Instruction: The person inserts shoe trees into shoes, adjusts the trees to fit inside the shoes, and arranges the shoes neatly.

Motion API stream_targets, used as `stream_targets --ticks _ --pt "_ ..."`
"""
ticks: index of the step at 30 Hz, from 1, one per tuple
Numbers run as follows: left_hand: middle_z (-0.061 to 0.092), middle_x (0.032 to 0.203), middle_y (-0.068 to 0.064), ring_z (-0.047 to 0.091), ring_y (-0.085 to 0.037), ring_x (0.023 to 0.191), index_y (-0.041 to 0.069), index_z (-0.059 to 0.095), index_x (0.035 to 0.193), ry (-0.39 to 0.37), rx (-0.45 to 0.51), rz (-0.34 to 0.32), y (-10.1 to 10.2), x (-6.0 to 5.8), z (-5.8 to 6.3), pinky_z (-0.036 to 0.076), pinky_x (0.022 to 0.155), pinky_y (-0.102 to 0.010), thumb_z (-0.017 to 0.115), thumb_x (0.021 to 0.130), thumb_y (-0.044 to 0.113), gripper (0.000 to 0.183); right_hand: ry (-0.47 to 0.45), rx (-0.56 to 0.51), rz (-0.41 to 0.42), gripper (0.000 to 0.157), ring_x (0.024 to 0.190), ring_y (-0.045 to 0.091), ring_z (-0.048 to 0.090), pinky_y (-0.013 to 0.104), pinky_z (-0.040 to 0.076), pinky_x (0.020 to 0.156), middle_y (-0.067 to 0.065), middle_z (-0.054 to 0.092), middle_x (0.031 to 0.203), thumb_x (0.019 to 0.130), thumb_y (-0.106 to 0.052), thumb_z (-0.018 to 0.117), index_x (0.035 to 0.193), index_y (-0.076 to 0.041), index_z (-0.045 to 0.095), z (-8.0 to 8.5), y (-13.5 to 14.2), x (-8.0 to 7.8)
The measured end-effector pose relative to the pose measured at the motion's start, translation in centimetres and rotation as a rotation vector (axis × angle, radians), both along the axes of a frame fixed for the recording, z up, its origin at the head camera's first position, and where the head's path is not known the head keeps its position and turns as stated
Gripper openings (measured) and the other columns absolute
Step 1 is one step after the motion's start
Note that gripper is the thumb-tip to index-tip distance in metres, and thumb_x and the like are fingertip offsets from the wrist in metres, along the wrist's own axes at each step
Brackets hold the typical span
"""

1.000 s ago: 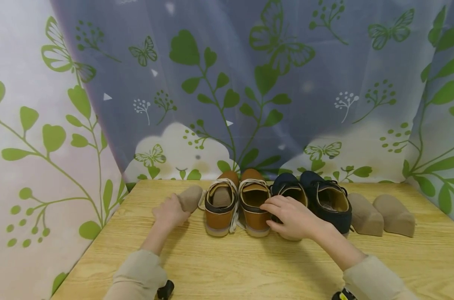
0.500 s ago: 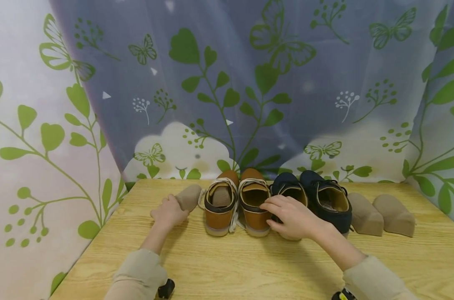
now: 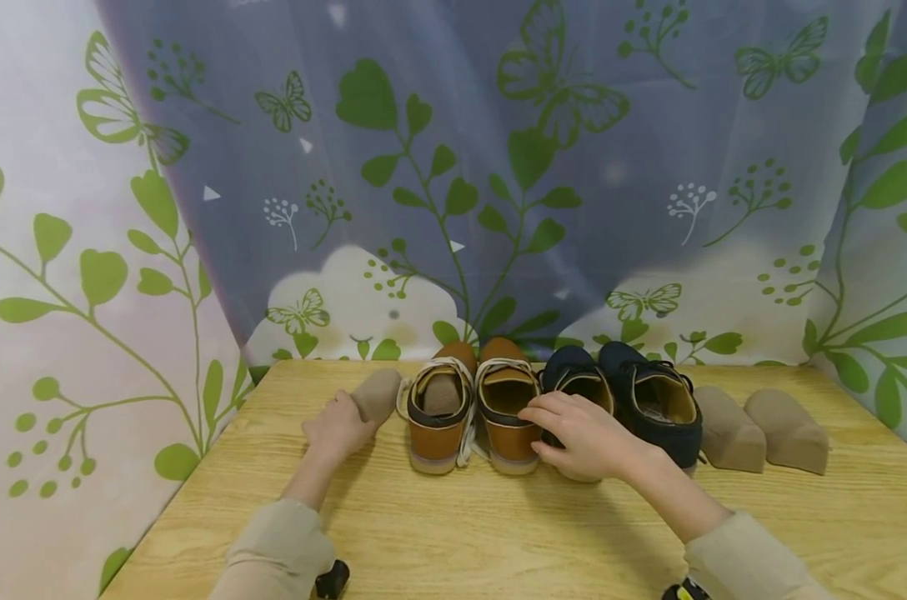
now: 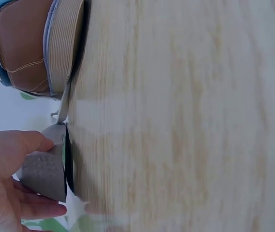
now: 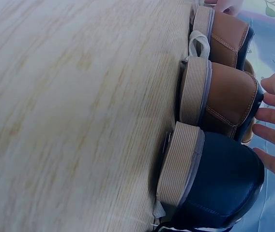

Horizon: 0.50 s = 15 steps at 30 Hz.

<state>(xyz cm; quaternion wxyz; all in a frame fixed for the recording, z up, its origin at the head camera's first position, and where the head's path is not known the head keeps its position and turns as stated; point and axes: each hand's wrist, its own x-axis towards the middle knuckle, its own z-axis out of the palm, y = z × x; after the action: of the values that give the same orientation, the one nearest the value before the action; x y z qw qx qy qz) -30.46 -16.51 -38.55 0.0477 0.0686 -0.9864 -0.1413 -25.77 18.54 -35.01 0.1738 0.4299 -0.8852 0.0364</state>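
At the left of the row, my left hand [image 3: 338, 427] grips a beige shoe insert [image 3: 378, 394] by its near end. Thumb and fingers lie on either side of that insert [image 4: 43, 175] in the left wrist view. Right beside it stands a brown shoe [image 3: 434, 437] with white laces and a beige insert down inside it. My right hand [image 3: 579, 429] hovers at the heels of the second brown shoe [image 3: 512, 442] and the left navy shoe [image 3: 569, 362], fingers loosely bent. Its fingertips are right at both collars in the right wrist view, and it holds nothing.
A second navy shoe [image 3: 659, 433] stands to the right, followed by two more beige inserts [image 3: 731, 433] lying side by side. All rest on a wood-grain table [image 3: 453, 533]. A printed curtain [image 3: 438, 167] hangs behind the table's back edge.
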Motion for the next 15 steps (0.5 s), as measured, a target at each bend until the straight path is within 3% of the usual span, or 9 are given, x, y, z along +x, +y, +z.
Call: stream_targets --ticks 11,15 --pt "0.048 0.100 -0.027 0.052 -0.042 0.091 -0.009 0.044 0.109 0.128 0.173 -0.024 -0.6 0.3 1.0 0.045 0.072 -0.050 0.066 0.083 0.027 0.050 -0.018 0.003 -0.010 0.038 0.111 0.027 0.051 0.045 0.041 0.092 0.009 0.056 0.119 0.088 -0.025 0.062 0.122 -0.007 0.059 0.0 0.0 0.1" --pt "0.048 0.098 -0.026 0.052 -0.042 0.088 -0.010 0.045 0.106 0.179 0.164 -0.034 -0.8 0.3 1.4 0.045 0.069 -0.048 0.064 0.082 0.028 0.049 -0.017 0.003 -0.009 0.038 0.112 0.028 0.051 0.045 0.041 0.093 0.010 0.056 0.119 0.088 -0.026 0.062 0.122 -0.007 0.059 0.1 0.0 0.1"
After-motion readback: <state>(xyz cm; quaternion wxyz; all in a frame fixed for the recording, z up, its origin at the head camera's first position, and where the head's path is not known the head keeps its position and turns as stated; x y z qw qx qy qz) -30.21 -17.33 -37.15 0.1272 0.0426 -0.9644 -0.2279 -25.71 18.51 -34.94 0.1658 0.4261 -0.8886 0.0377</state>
